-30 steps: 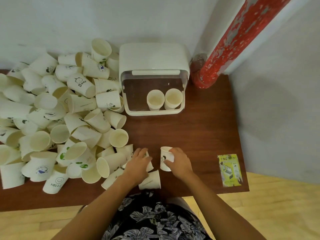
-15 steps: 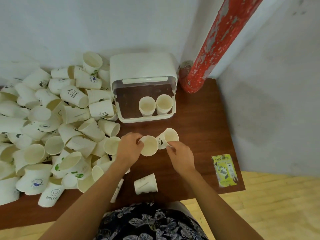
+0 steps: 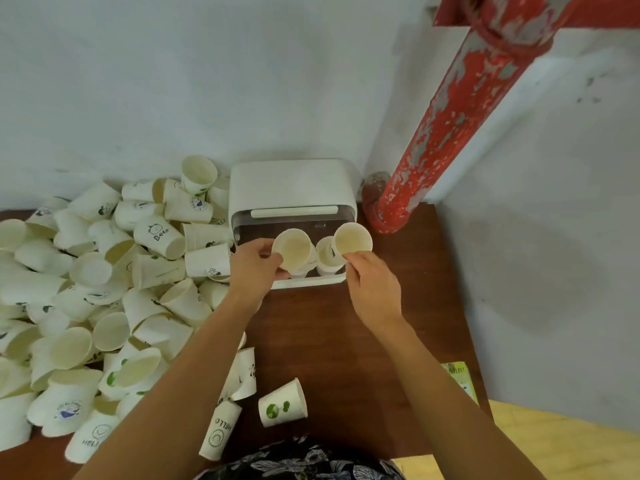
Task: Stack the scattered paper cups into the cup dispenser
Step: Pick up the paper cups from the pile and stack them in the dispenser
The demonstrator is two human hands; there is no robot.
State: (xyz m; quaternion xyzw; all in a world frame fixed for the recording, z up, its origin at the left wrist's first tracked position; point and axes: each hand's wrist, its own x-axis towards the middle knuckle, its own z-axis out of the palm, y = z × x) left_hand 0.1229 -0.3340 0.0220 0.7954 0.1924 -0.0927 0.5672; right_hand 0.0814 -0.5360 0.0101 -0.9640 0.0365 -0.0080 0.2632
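Over the dispenser (image 3: 292, 188) mouth, each hand gripping a cup, left hand (image 3: 254, 268), right hand (image 3: 372, 285), inner stacks mostly hidden

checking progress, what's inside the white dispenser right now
One upright cup shows in the dispenser. The cups held by the left hand and right hand cover the rest.

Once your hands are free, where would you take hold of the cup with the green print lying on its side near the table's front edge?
Judging by its pose, grip the green-print cup across its side wall near the open rim, coming from above. It lies on its side with the mouth pointing right and bare table around it, so thumb and fingers should fit on either side.
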